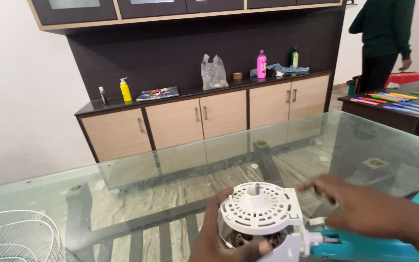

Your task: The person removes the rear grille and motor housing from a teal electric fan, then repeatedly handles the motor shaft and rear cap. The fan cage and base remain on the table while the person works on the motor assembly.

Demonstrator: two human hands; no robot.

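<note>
The left hand (214, 237) is wrapped around a white fan motor housing (260, 216), thumb over its lower edge, holding it just above the glass table (170, 165). The right hand (360, 208) hovers beside it with fingers spread, gripping nothing. Held one-handed, the housing could tip and knock the glass below.

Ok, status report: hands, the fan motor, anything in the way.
Left hand gripping white fan motor housing. Right hand open, hovering beside it over the teal body. Wire fan guard off left, clear.
</note>
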